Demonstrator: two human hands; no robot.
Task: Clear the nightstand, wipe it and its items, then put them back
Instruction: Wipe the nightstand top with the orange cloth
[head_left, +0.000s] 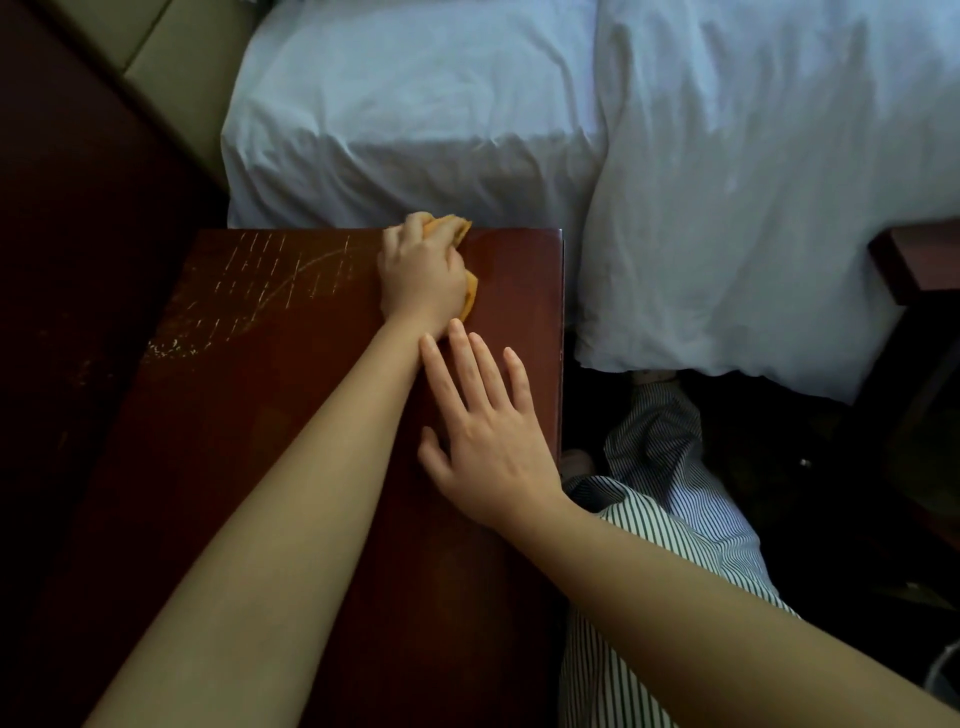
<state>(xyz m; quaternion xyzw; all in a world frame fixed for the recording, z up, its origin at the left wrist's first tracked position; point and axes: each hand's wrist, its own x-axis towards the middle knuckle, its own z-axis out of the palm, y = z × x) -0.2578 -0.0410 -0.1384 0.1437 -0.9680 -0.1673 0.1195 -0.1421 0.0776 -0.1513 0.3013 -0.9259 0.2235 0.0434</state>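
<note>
Hands are set on the desk (260, 415), an orange cloth (469, 299) gripped by the left hand (423, 275), the right hand (488, 436) laid flat; clearing is judged done, wiping underway, returning left.

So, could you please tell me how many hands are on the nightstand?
2: the left hand grips the orange cloth at the far edge of the nightstand; the right hand lies flat near its right edge.

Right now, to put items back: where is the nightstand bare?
Bare: the nightstand from its left edge to the left forearm. Crowded: the right side, where the left hand grips the cloth and the right hand lies flat.
</note>
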